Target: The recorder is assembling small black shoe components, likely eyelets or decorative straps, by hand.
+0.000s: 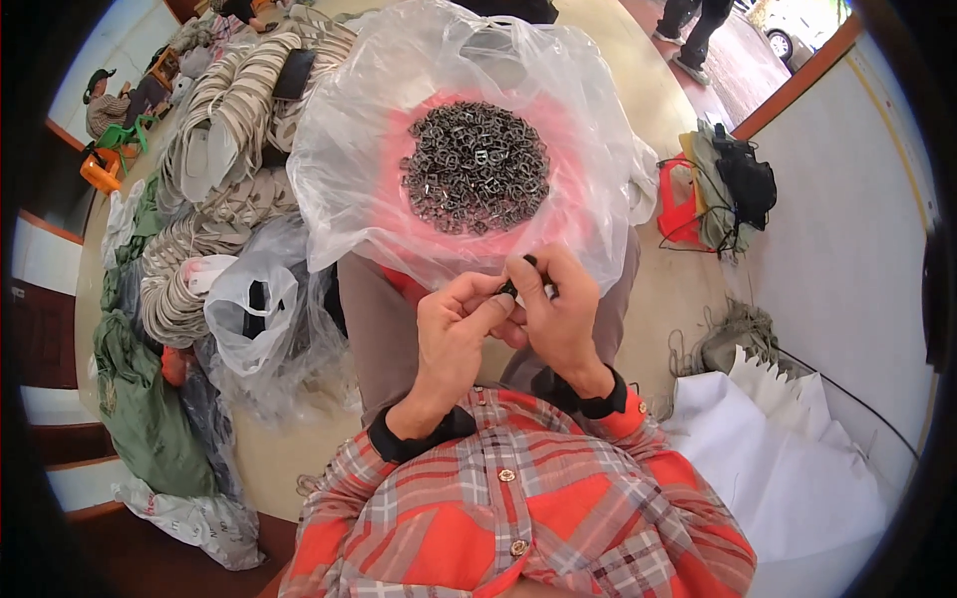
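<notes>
Head view: from where I stand, the person in a red, grey and white plaid shirt (507,498) has both hands close together at the chest. The left hand (454,324) and the right hand (560,309) are pinched narrow, thumbs against fingers, on a small black piece (508,288) held between them; the fingers hide most of its shape. It's up just this side of a crumpled translucent plastic sheet (334,189) that lines a round pinkish-red basin (391,211) by the knees. Inside lies a heap of small dark metal buckles (477,169), glinting.

Over on the left are stacked rows of beige sole-shaped pieces (234,130), a clear plastic bag (231,329) with black things inside, and a heap of green cloth (150,409). Below that, a white plastic bag (194,520) carries red and dark printed lettering, creased and partly turned away. Off to the right sit a black fabric bag (746,181) near a red bag (680,209), and lower down, folds of white cloth (768,448).
</notes>
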Available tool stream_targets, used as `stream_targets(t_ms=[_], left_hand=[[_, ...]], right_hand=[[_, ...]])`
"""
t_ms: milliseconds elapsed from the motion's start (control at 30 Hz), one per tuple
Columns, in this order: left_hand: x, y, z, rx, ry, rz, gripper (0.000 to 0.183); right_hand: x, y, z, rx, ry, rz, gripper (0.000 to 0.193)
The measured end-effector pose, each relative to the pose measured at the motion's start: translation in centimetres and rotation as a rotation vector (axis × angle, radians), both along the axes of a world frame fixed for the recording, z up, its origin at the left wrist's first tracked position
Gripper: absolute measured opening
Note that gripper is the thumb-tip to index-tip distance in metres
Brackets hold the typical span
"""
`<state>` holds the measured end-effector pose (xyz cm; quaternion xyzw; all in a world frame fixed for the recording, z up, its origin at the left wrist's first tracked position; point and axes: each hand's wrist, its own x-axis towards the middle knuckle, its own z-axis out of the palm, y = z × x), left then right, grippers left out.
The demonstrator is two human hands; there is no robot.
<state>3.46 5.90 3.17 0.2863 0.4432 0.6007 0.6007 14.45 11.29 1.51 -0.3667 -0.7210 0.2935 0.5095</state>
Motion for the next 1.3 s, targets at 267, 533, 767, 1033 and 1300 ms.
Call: stream_targets(t_ms=[267, 533, 767, 1033, 1300], left_hand=[[-0.2, -0.1, -0.3, 0.012, 0.114, 0.026, 0.015], [-0.8, -0.5, -0.8, -0.015, 0.147, 0.001, 0.013], [-1.4, 0.6, -0.9, 0.062, 0.255, -0.165, 0.010], [1.2, -0.5, -0.5, 0.077, 0.134, 0.037, 0.010], [0.6, -0.4, -2.3, 0.086, 0.109, -0.023, 0.008]], right_hand=[[0.4, 0.1, 0.7, -0.843, 0.510, 0.216, 0.020], [0.7, -0.2, 0.4, -0.345, -0.005, 0.187, 0.017], [0.2, -0.2, 0.2, 0.302, -0.230, 0.036, 0.019], [1.7, 0.3, 1.0, -0.991, 0.662, 0.236, 0.021], [2.1, 0.8, -0.1, -1.189, 0.770, 0.326, 0.023]])
